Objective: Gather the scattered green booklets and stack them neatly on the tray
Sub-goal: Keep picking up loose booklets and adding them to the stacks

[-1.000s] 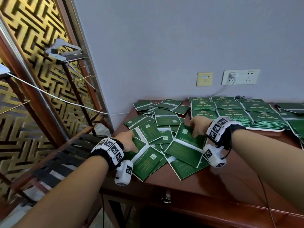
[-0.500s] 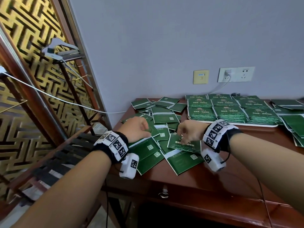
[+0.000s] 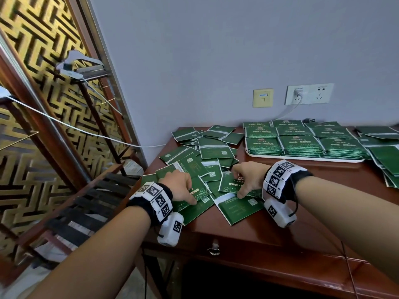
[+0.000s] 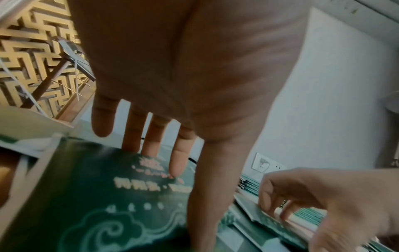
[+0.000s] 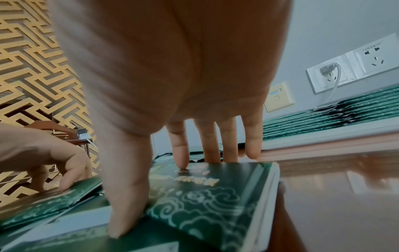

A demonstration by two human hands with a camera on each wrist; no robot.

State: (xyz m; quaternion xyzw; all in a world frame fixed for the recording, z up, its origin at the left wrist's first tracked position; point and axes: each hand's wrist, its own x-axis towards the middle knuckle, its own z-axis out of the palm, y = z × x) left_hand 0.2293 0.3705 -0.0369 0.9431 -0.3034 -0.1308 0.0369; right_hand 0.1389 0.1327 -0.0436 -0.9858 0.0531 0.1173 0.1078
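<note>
Loose green booklets (image 3: 216,147) lie scattered over the left end of a red-brown desk (image 3: 280,225). My left hand (image 3: 191,190) (image 4: 179,196) spans one face-up booklet (image 3: 201,192) (image 4: 97,196), thumb at its near edge and fingers curled over the far edge. My right hand (image 3: 239,182) (image 5: 164,196) holds another face-up booklet (image 3: 228,186) (image 5: 205,196) the same way, just to the right. A white tray (image 3: 302,159) at the back carries several neat rows of stacked booklets (image 3: 300,143).
More loose booklets (image 3: 386,156) lie at the desk's right end, beyond the tray. A plugged wall socket (image 3: 308,93) is above the tray. A slatted wooden rack (image 3: 97,201) and a white cable (image 3: 86,130) are left of the desk.
My right hand has lowered the booklet it held up and now has it lying face up on the pile. My left hand has shifted right onto a face-up booklet.
</note>
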